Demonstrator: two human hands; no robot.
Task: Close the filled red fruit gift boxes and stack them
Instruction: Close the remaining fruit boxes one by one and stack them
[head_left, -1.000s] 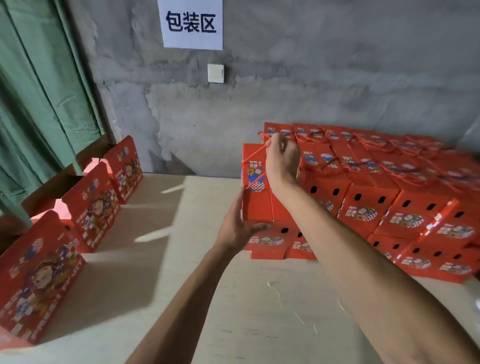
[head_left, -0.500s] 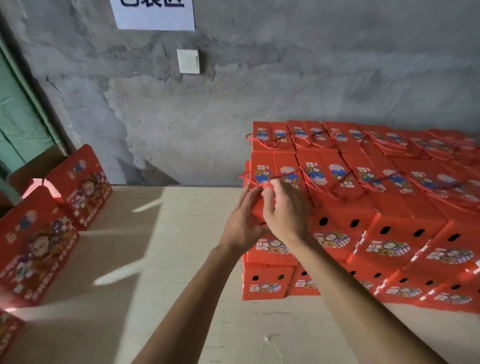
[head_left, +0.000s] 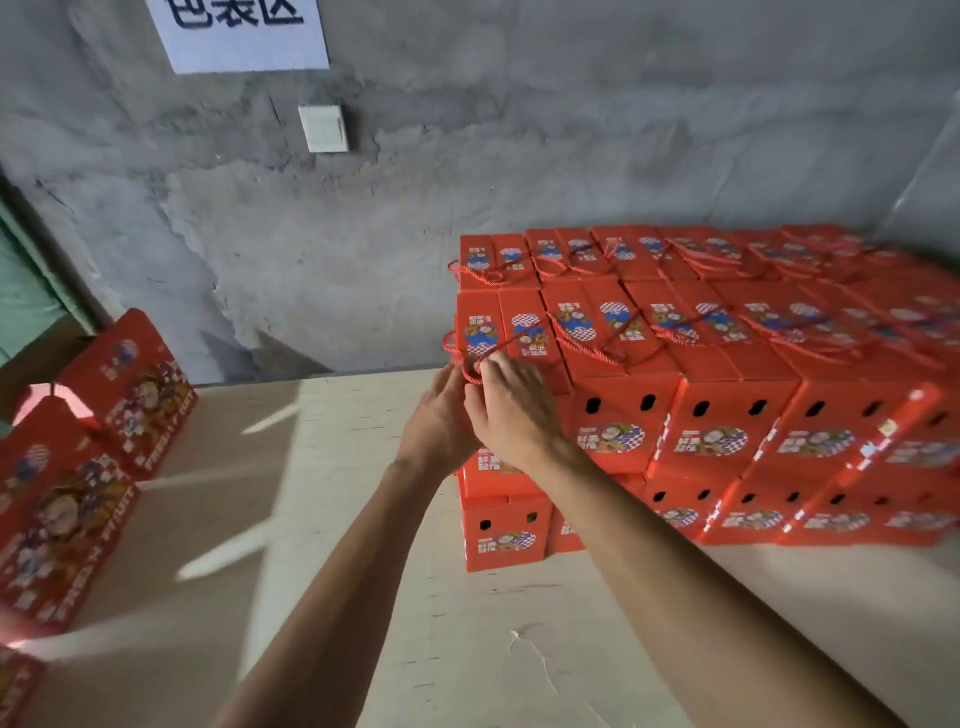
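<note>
Both hands met at the near-left top box of the stack: right hand pinched its red cord handle, left hand lay straight-fingered alongside, above the worktop.

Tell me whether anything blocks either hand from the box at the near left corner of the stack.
Nothing visible does: the left hand and right hand are already at the corner box, fingers at its rope handle.

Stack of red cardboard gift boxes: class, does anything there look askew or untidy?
Mostly neat. On the near-left top red cardboard gift box, the red twisted cord handle hangs loose over the front edge, where both the left hand and the right hand are on it.
</note>
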